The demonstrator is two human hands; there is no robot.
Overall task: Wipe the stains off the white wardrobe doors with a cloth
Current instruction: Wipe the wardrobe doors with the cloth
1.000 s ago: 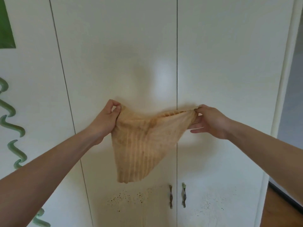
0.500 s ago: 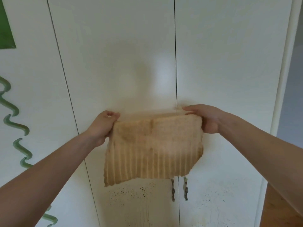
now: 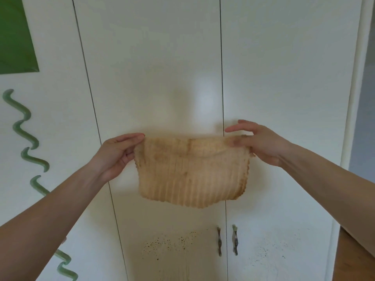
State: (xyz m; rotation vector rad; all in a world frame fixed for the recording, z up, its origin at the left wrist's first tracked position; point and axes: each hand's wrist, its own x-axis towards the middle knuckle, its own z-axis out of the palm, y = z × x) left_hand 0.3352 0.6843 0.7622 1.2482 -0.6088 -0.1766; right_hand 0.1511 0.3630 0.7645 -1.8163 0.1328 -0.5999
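**Head view: 2 hands hold a tan cloth [image 3: 192, 175] up flat**

2 bare arms reach in from the bottom corners. The left hand [image 3: 117, 155] pinches the top left corner of the cloth between thumb and fingers. The right hand [image 3: 261, 145] grips the top right corner with its thumb and lower fingers, and its first finger sticks out straight above the edge. The hands are well apart, so the top edge is pulled almost straight.

The cloth is tan and fuzzy, with soft ribs running up and down. It hangs like a wide rectangle with a wavy bottom edge, and has darker brown smudges near the top middle. It is up in front of the gap between the 2 white wardrobe doors [image 3: 152, 67]. It is hard to tell if it touches them.

The doors are smooth and shiny. Lower down, 2 thin curvy metal handles [image 3: 219, 241] sit side by side, 1 on each door. Brown specks [image 3: 168, 242] and drips spot the left door, and tiny dark dots [image 3: 267, 250] spot the right door.

Far left, a bumpy green squiggle [image 3: 24, 134] runs down a white panel, under a flat green shape [image 3: 14, 37]. Brown wood floor [image 3: 349, 260] shows at the bottom right.
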